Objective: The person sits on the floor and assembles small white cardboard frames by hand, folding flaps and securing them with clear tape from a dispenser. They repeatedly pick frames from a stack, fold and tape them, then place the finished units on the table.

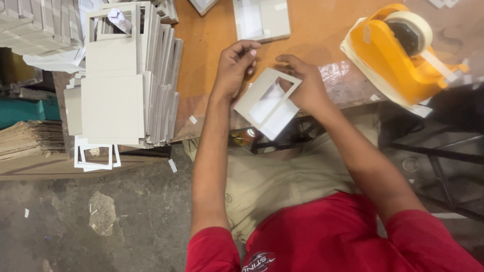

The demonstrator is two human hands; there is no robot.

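My left hand [235,68] and my right hand [304,85] both hold a grey cardboard frame [259,91] with a rectangular window cut in it. A white sheet [276,112] shows behind the window and sticks out below the frame. The left fingers pinch the frame's upper left corner. The right fingers grip its right edge. The frame hangs tilted over the front edge of the orange table [312,30], above my lap.
A yellow tape dispenser [398,55] with a cream tape roll stands at the right. A tall pile of grey cardboard frames and sheets [126,80] lies at the left. More grey cards [262,19] lie at the far edge. Below is a concrete floor [101,216].
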